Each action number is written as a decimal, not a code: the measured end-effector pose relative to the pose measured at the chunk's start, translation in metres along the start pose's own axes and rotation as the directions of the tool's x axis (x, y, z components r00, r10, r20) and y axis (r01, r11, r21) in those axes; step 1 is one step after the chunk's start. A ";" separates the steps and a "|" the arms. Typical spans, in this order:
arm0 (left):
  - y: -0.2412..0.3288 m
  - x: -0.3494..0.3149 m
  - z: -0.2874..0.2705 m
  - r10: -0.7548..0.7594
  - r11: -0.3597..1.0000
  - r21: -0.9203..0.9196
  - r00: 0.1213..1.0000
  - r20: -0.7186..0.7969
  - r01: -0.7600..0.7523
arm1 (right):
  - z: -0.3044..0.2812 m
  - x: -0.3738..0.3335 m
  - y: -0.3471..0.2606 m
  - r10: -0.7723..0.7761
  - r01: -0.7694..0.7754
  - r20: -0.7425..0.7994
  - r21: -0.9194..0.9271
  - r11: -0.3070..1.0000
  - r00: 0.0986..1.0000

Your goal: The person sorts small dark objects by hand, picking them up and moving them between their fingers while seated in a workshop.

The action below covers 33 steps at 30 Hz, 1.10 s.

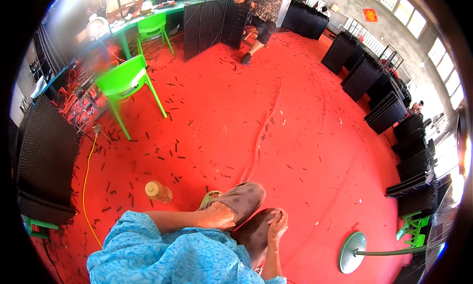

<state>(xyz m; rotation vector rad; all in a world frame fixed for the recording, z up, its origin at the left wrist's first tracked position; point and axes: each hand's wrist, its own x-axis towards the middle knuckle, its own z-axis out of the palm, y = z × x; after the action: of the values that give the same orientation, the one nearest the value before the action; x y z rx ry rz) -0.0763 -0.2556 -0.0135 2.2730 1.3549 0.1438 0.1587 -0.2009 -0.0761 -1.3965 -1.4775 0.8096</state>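
I am seated, with dark, spotted trouser legs (248, 198) below me. My left hand (222, 216) lies on my left thigh near the knee. Its fingers are hard to make out against the cloth and partly hidden. Against the outer side of my right knee rests my right hand (278, 223), its fingers curled in and nothing visible in them. A light blue patterned garment (172, 257) covers my lap. Past my left knee, a foot in a green slipper (212, 196) shows on the red floor (295, 151). A capped bottle (158, 191) stands left of it.
Green chairs (125, 79) stand far left, near a person at a table (167, 7). Another person (261, 13) sits beside black panels (204, 28). Stacked black panels (374, 77) line the right. A yellow cable (86, 185) crosses the left floor. A round green stand base (351, 253) is at right.
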 end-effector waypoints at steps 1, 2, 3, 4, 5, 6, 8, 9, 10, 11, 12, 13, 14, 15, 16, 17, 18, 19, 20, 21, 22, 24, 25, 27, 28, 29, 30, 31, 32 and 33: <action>0.000 0.000 -0.001 -0.011 1.000 0.004 1.000 0.016 0.011 | 0.001 0.000 -0.001 -0.037 0.037 -0.012 0.012 0.999 0.999; -0.001 -0.001 0.000 -0.012 1.000 0.005 1.000 0.017 0.012 | 0.002 0.000 -0.003 -0.036 0.037 -0.012 0.014 0.999 0.999; -0.002 -0.001 0.002 -0.011 1.000 0.001 1.000 0.006 0.011 | 0.002 -0.002 -0.005 -0.027 0.029 -0.044 0.046 0.999 0.999; -0.003 -0.001 0.003 -0.008 1.000 -0.002 1.000 -0.006 0.008 | 0.003 -0.002 -0.008 -0.017 0.023 -0.076 0.079 0.997 0.997; -0.003 -0.001 0.002 -0.007 1.000 0.000 1.000 -0.006 0.007 | 0.003 -0.002 -0.005 -0.017 0.024 -0.078 0.079 0.997 0.997; -0.003 -0.001 0.001 -0.006 1.000 0.003 1.000 -0.016 0.006 | 0.003 -0.002 -0.001 -0.018 0.026 -0.079 0.100 0.995 0.997; -0.004 -0.001 0.001 -0.011 1.000 0.004 1.000 -0.028 0.011 | 0.003 -0.001 -0.004 -0.019 0.028 -0.073 0.120 0.992 0.997; -0.004 0.000 0.001 -0.018 1.000 0.002 1.000 -0.017 0.018 | 0.002 -0.001 -0.007 0.001 0.007 -0.063 0.121 0.993 0.998; -0.004 0.000 0.001 -0.024 1.000 0.000 1.000 -0.005 0.024 | 0.002 -0.001 -0.010 0.022 -0.015 -0.054 0.122 0.992 0.998; -0.003 0.000 0.000 -0.025 1.000 0.000 1.000 -0.005 0.025 | 0.001 -0.002 -0.010 0.022 -0.015 -0.053 0.122 0.992 0.998; -0.002 -0.001 -0.001 -0.021 1.000 0.000 1.000 0.002 0.021 | 0.001 -0.002 -0.010 0.020 -0.015 -0.048 0.100 0.995 0.999; -0.003 0.000 -0.003 -0.013 1.000 0.003 1.000 0.006 0.013 | 0.001 0.000 -0.010 0.014 -0.010 -0.049 0.078 0.997 0.999; -0.003 0.001 -0.004 -0.011 1.000 0.006 1.000 0.001 0.011 | 0.000 0.000 -0.007 0.009 -0.004 -0.052 0.079 0.997 0.999; -0.003 0.000 -0.002 -0.003 1.000 0.014 1.000 -0.012 0.003 | 0.000 -0.001 0.000 0.012 -0.010 -0.044 0.056 0.998 0.999; -0.002 -0.001 -0.001 0.004 1.000 0.019 1.000 -0.025 -0.003 | -0.001 -0.002 0.001 0.017 -0.016 -0.035 0.032 0.999 0.999; -0.001 -0.001 -0.001 0.004 1.000 0.021 1.000 -0.030 -0.004 | -0.002 -0.002 0.002 0.011 -0.010 -0.035 0.032 0.999 0.999; 0.001 -0.001 -0.002 0.003 0.999 0.035 1.000 -0.020 -0.002 | -0.002 -0.003 0.002 0.003 -0.002 -0.039 0.029 1.000 0.999; 0.002 -0.001 -0.003 0.001 0.999 0.050 1.000 -0.012 0.000 | -0.001 -0.002 0.002 -0.008 0.009 -0.042 0.027 1.000 0.999; 0.002 -0.001 -0.004 0.001 0.999 0.052 1.000 -0.020 0.000 | -0.001 -0.002 0.003 -0.015 0.016 -0.042 0.026 1.000 0.999; 0.001 -0.001 -0.004 -0.009 0.998 0.055 1.000 -0.002 0.009 | 0.000 -0.002 0.005 -0.019 0.019 -0.032 0.023 1.000 0.999; 0.002 -0.002 -0.003 -0.021 0.998 0.055 1.000 0.018 0.020 | 0.000 -0.004 0.002 -0.018 0.018 -0.020 0.018 1.000 1.000; -0.001 -0.002 0.002 -0.023 0.998 0.065 1.000 0.000 0.023 | 0.001 -0.003 -0.003 -0.020 0.021 -0.009 0.025 0.999 1.000; -0.002 -0.001 0.004 -0.021 0.997 0.079 1.000 -0.015 0.022 | 0.001 -0.003 -0.006 -0.021 0.021 -0.003 0.034 0.999 1.000; -0.002 -0.001 0.003 0.001 0.999 0.047 1.000 -0.009 0.000 | 0.000 -0.004 -0.003 -0.046 0.046 -0.012 0.016 0.999 0.999; -0.003 -0.001 0.003 0.023 1.000 0.017 1.000 -0.001 -0.023 | 0.000 -0.005 -0.003 -0.068 0.068 -0.023 0.000 0.998 0.997; -0.003 -0.002 0.003 0.022 1.000 0.015 1.000 -0.001 -0.021 | 0.001 -0.006 -0.003 -0.068 0.068 -0.020 0.000 0.998 0.997; -0.002 -0.002 0.001 0.022 1.000 0.020 1.000 0.021 -0.022 | 0.002 -0.006 -0.004 -0.057 0.058 -0.052 0.018 0.998 0.997; -0.001 -0.004 0.001 0.023 0.999 0.024 0.999 0.045 -0.024 | 0.002 -0.008 -0.006 -0.043 0.046 -0.083 0.037 0.998 0.996; 0.000 -0.005 0.000 0.022 0.999 0.023 0.999 0.048 -0.023 | 0.001 -0.009 -0.007 -0.040 0.043 -0.083 0.037 0.998 0.996; 0.002 -0.007 -0.002 0.021 1.000 0.009 0.999 0.045 -0.021 | 0.000 -0.010 -0.009 -0.026 0.029 -0.080 0.032 0.999 0.996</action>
<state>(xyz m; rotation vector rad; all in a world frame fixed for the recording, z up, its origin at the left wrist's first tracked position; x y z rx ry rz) -0.0784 -0.2613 -0.0100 2.2847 1.3119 0.0927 0.1543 -0.2124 -0.0696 -1.3657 -1.4134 0.7497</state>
